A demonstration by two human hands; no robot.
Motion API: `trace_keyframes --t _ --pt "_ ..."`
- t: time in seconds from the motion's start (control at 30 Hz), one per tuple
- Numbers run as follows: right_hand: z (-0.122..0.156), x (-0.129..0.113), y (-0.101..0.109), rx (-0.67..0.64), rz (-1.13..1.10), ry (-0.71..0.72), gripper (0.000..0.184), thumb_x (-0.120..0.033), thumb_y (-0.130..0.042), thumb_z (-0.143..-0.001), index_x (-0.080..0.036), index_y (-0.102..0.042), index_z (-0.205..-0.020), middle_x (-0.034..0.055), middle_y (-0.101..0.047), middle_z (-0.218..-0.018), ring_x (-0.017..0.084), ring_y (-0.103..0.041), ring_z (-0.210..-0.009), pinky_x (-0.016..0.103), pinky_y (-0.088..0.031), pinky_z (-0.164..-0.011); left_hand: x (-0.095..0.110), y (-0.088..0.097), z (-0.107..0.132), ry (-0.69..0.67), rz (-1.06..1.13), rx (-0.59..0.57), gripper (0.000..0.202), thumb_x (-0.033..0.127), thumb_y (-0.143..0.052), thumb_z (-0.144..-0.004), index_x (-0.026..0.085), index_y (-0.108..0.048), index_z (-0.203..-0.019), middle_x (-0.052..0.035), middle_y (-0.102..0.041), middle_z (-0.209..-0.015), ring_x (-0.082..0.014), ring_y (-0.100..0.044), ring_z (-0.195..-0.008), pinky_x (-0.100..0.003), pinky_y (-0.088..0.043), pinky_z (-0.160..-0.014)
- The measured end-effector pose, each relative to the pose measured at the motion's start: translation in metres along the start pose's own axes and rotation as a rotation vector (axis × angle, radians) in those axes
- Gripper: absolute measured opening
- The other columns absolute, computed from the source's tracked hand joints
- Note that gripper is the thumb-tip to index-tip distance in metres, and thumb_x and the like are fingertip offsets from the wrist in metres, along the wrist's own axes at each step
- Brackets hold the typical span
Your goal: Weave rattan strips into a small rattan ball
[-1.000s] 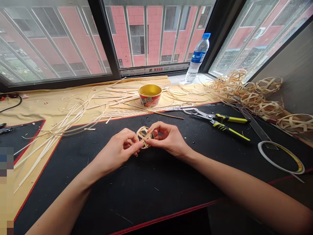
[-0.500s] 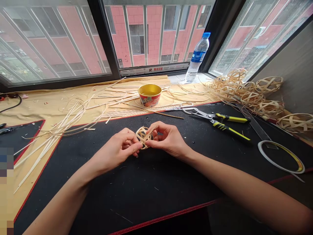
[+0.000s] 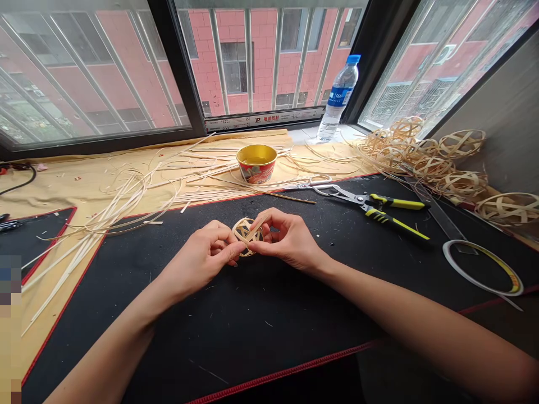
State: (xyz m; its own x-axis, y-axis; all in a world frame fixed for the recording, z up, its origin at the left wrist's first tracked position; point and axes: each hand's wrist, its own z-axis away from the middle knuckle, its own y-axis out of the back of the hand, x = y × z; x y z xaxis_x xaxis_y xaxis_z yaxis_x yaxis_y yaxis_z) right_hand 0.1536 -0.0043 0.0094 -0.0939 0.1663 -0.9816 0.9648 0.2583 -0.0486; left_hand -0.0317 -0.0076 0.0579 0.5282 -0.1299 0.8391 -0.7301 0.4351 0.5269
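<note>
A small woven ball of pale bamboo strips [image 3: 245, 232] is held between both hands just above the black mat [image 3: 269, 314]. My left hand [image 3: 201, 257] pinches its left side with thumb and forefinger. My right hand [image 3: 287, 240] grips its right side, fingers curled, pinching a loose strip end that sticks up from the ball.
Loose bamboo strips [image 3: 126, 196] spread over the yellow cloth at left and back. A yellow bowl [image 3: 256, 163] stands behind the ball. Yellow-handled shears [image 3: 374, 207] and a tape ring [image 3: 482, 266] lie at right. Several woven balls [image 3: 433, 160] and a water bottle [image 3: 338, 98] sit by the window.
The hands and the ball have stayed almost in place. The right fingers have closed in slightly on the ball and the sticking strip end looks shorter.
</note>
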Motion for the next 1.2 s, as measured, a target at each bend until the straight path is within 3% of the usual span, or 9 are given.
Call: trace_keyframes --t 0.23,0.57,1.03,1.2 --pt "0.000 0.002 0.000 -0.006 0.005 0.006 0.031 -0.029 -0.081 -0.058 -0.016 -0.063 -0.079 0.0020 -0.053 -0.088 0.009 -0.043 -0.068 0.021 -0.041 -0.054 0.002 0.013 0.001 -0.017 -0.051 -0.126 0.037 0.053 -0.060 -0.077 0.017 -0.065 -0.070 -0.0047 -0.053 -0.091 -0.0182 -0.062 -0.080 -0.032 -0.052 -0.073" --pt "0.000 0.000 -0.001 0.004 -0.039 -0.033 0.036 -0.024 -0.081 -0.057 -0.016 -0.059 -0.084 -0.0019 -0.053 -0.077 0.007 -0.042 -0.064 0.020 -0.040 -0.053 0.002 0.006 0.000 -0.005 -0.048 -0.052 0.037 0.050 -0.057 -0.078 0.015 -0.067 -0.073 -0.0069 -0.055 -0.092 -0.0203 -0.060 -0.084 -0.034 -0.051 -0.074" --pt "0.000 0.000 -0.001 -0.005 0.003 0.006 0.032 -0.024 -0.079 -0.059 -0.015 -0.063 -0.085 0.0014 -0.056 -0.086 0.008 -0.043 -0.066 0.021 -0.044 -0.056 0.004 0.017 0.003 -0.028 -0.113 -0.175 0.031 0.045 -0.059 -0.078 0.016 -0.060 -0.069 -0.0042 -0.051 -0.093 -0.0157 -0.058 -0.080 -0.027 -0.048 -0.071" --pt "0.000 0.000 -0.001 0.017 0.009 0.003 0.031 -0.025 -0.079 -0.061 -0.016 -0.062 -0.086 0.0006 -0.055 -0.083 0.009 -0.045 -0.067 0.022 -0.046 -0.059 0.007 0.012 0.002 0.028 -0.064 -0.116 0.031 0.047 -0.060 -0.076 0.016 -0.062 -0.073 -0.0040 -0.055 -0.096 -0.0131 -0.058 -0.072 -0.026 -0.046 -0.066"
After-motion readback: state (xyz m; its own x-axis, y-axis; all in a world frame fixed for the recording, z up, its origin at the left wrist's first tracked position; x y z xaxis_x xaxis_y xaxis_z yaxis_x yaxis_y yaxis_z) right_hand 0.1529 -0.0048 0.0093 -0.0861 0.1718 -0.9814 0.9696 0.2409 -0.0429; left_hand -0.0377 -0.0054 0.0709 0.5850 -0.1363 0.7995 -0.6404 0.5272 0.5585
